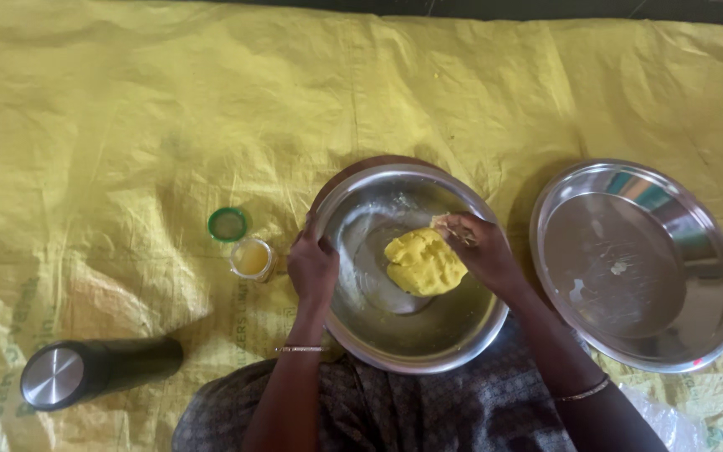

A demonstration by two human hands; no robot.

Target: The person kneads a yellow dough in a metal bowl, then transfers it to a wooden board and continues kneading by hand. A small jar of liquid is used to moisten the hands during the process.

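A steel mixing bowl rests in front of me with a lump of yellow dough inside it. My left hand grips the bowl's left rim. My right hand presses on the dough's upper right side, fingers curled and smeared with bits of dough. Both wrists wear thin bangles.
A wide steel plate lies to the right. Left of the bowl stand a small open jar of yellow fat and its green lid. A dark steel flask lies at lower left. A yellow woven sheet covers the floor.
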